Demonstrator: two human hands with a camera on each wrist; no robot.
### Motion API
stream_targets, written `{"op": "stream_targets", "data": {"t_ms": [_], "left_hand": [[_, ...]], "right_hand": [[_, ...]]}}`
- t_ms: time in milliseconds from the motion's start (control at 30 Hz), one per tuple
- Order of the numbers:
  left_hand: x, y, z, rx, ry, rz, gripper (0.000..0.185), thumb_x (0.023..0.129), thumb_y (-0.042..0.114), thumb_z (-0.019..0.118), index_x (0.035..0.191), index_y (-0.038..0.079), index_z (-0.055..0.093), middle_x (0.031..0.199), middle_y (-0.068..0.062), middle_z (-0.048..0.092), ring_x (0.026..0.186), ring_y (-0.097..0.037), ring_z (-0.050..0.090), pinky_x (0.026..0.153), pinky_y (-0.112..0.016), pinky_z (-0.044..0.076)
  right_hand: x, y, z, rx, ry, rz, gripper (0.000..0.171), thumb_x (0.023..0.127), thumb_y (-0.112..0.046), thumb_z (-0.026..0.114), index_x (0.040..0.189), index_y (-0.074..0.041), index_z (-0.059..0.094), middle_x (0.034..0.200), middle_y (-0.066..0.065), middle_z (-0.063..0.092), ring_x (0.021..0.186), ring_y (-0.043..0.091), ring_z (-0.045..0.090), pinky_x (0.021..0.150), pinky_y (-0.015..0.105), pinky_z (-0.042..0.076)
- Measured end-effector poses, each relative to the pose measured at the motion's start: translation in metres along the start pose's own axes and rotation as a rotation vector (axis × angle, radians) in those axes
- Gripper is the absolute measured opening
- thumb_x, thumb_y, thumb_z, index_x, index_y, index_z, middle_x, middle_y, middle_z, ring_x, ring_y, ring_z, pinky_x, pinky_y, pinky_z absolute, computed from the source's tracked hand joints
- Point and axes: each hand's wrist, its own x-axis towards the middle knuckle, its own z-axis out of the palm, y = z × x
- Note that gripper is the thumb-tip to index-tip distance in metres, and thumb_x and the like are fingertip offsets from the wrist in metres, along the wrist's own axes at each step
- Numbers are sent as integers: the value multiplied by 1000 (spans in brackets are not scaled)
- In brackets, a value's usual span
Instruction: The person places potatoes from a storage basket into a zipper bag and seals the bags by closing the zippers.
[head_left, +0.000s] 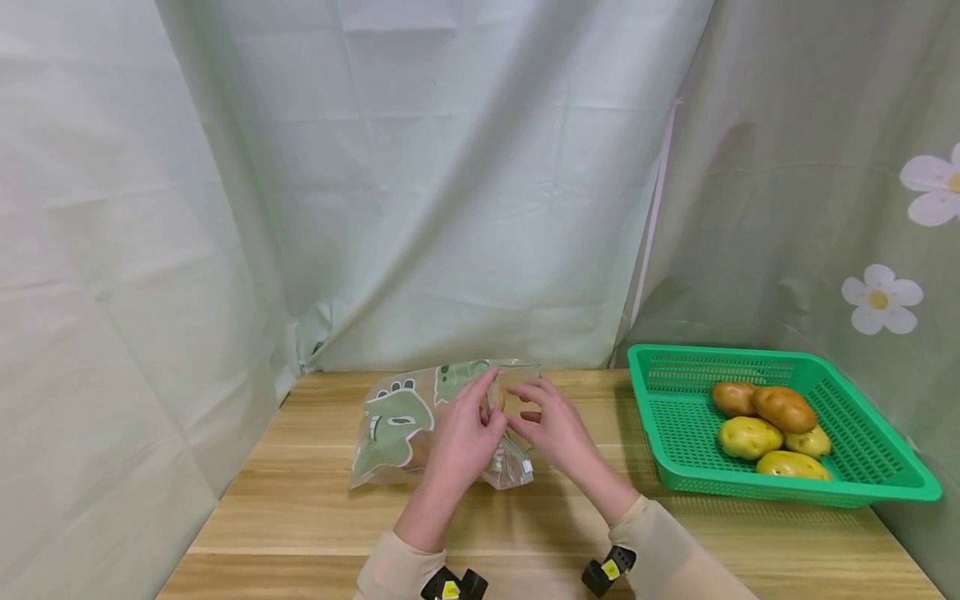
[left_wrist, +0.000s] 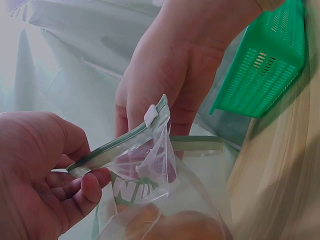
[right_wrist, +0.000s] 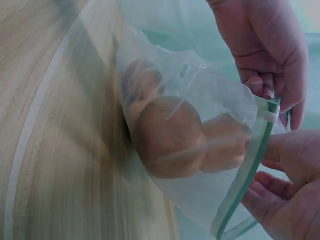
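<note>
A clear zip bag [head_left: 393, 429] with a green cartoon print lies on the table, with several brown potatoes [right_wrist: 170, 137] seen through its film in the right wrist view. My left hand [head_left: 468, 429] pinches one end of the bag's green-edged mouth between thumb and fingers. At the parted mouth is my right hand [head_left: 551, 421], its fingers loosely bent and spread. Its fingertips show through the film inside the bag, close to a potato; whether they touch it I cannot tell. A white slider [left_wrist: 151, 115] sits at the other end of the zip strip.
On the right of the wooden table [head_left: 300, 508] stands a green basket [head_left: 720, 350]. It holds brown potatoes [head_left: 783, 408] and yellow potatoes [head_left: 750, 437]. Pale curtains [head_left: 450, 208] hang behind the table and at both sides.
</note>
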Motion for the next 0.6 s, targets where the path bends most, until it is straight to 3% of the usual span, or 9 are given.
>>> {"op": "stream_targets", "data": {"t_ms": [267, 600], "left_hand": [[0, 0, 0, -13, 2, -5, 68, 93, -4, 70, 160, 6, 57, 145, -15, 64, 64, -7, 55, 53, -25, 51], [-1, 0, -1, -5, 9, -18, 69, 93, -4, 71, 160, 8, 58, 139, -12, 66, 65, -8, 54, 56, -26, 50]], "right_hand": [[-11, 1, -14, -91, 7, -22, 40, 98, -6, 84, 137, -10, 77, 144, 9, 66, 120, 34, 72, 98, 47, 63], [-27, 7, -55, -302, 61, -89, 48, 96, -16, 88, 141, -8, 75, 145, 14, 69, 128, 39, 69, 103, 59, 58]]}}
